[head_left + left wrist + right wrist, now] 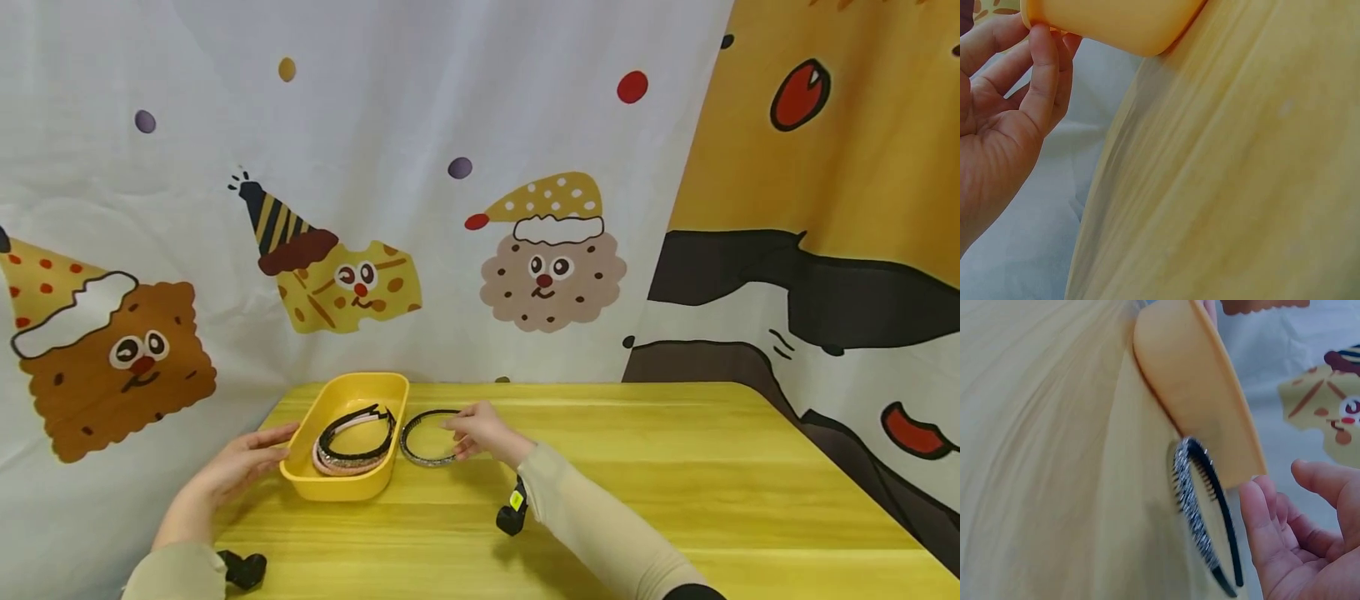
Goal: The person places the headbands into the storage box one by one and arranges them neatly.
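Note:
A yellow plastic bin (pixel 347 490) stands on the table, with several headbands (pixel 352 462) inside, black, pink and glittery. At its left rim is my left hand (pixel 238 468), and in the left wrist view its fingertips (pixel 1040 44) hold the rim. Right of the bin is a black headband (pixel 427 460) with a silver glitter band and inner comb teeth, also clear in the right wrist view (pixel 1194 512). My right hand (pixel 487 433) is by its ends, thumb and fingers spread apart; nothing shows between them.
The yellow wood-look table (pixel 675 483) extends to the right. Behind it hangs a white cloth (pixel 420 100) printed with cartoon biscuits and cheese. A black wrist device (pixel 512 518) hangs under my right wrist, another (pixel 246 571) under the left.

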Demonstrator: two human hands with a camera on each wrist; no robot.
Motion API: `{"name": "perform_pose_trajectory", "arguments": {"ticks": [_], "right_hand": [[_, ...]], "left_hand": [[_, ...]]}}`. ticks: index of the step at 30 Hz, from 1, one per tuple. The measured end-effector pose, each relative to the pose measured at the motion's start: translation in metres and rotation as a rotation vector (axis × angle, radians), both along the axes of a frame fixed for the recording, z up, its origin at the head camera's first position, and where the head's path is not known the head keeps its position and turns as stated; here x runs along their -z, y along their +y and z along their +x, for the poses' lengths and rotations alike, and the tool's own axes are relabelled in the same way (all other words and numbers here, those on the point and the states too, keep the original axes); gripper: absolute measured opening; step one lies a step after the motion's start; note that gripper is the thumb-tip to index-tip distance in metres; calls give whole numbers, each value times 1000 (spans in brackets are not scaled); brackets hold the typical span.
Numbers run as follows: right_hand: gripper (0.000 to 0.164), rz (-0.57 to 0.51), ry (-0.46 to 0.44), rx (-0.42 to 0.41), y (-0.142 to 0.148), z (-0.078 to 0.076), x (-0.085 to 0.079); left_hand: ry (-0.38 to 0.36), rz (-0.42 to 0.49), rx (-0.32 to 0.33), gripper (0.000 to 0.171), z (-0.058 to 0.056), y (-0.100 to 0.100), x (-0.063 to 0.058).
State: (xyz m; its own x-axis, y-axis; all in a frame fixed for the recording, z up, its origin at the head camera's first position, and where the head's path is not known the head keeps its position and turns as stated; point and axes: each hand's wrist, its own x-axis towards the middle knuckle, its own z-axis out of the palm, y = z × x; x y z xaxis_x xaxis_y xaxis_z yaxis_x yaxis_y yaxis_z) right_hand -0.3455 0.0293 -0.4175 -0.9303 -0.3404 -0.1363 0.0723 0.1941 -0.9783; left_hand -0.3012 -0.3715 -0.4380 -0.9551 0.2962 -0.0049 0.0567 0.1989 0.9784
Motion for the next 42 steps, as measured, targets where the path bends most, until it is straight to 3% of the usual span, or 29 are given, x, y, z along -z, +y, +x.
{"name": "perform_pose_trajectory", "arguments": {"ticks": [11, 19, 30, 36, 42], "right_hand": [[41, 46, -70, -17, 17, 2, 28], [42, 67, -85, -27, 18, 2, 41], [35, 67, -56, -7, 15, -3, 46], [33, 95, -52, 1, 15, -3, 50], [30, 97, -66, -2, 16, -5, 49]], "left_hand": [[-39, 8, -43, 64, 4, -3, 1], [-22, 37, -1, 63, 3, -3, 4], [-24, 23, -31, 64, 1, -4, 2], [-16, 17, 16, 63, 5, 1, -2], [-23, 32, -4, 64, 3, 0, -1]]}}
